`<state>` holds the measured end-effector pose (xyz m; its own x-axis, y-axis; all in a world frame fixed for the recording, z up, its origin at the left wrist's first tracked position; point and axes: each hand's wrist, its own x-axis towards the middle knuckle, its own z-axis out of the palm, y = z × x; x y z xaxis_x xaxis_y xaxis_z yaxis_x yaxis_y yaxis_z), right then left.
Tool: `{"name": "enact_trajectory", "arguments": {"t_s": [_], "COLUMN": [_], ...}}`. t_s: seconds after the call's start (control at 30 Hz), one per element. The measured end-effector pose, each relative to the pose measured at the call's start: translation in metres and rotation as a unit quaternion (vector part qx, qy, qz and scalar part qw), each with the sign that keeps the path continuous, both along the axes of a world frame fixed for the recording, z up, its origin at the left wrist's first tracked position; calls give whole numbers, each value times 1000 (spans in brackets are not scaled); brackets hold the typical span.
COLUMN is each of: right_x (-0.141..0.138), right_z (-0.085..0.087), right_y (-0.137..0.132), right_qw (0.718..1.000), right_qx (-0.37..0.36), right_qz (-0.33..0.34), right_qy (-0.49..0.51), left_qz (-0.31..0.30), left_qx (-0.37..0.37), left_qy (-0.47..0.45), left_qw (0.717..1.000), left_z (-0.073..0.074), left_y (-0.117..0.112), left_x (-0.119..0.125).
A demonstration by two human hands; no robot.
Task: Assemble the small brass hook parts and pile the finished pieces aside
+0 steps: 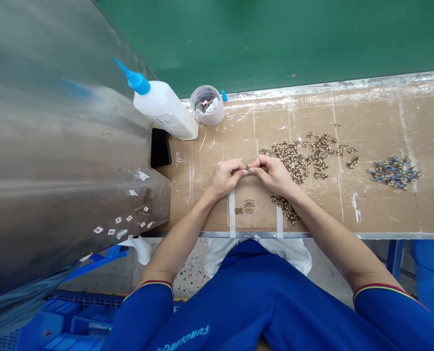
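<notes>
My left hand (pixel 225 178) and my right hand (pixel 275 176) meet above the cardboard-covered bench, fingertips pinched together. Between them is a small dark metal piece (pixel 247 168), held from both sides; its exact shape is too small to make out. Beside my right hand spreads a heap of small brass-and-dark metal pieces (pixel 293 158), some partly hidden under the hand and forearm. Farther right lies a separate pile of similar pieces with blue parts (pixel 394 172). Just below my hands, a small round clear dish (pixel 249 208) sits on the cardboard with a thin stick across it.
A white bottle with a blue nozzle (pixel 166 109) leans at the back left, near a tape roll holding scraps (pixel 207 106). A black phone-like object (pixel 160 147) lies beside a metal panel (pixel 74 146) with small stickers. A toothpick (pixel 203 142) lies on the cardboard (pixel 209 146).
</notes>
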<state>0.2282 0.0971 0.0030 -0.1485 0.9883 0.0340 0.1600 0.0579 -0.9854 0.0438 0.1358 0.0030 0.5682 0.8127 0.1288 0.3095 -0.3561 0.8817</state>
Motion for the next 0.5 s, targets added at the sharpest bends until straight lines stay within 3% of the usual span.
{"name": "enact_trajectory", "arguments": {"t_s": [0.33, 0.5], "right_x": [2, 28], "right_z": [9, 30], "right_y": [3, -2], "right_qw": [1000, 994], "right_qx": [-16, 25], "right_qz": [-1, -101], "right_qy": [19, 25], "left_qz": [-10, 43], "left_qx": [-63, -64], "left_qy": [16, 13], "left_qw": [998, 997], "left_z": [11, 26], "left_y": [4, -2], "left_x": [-6, -14]}}
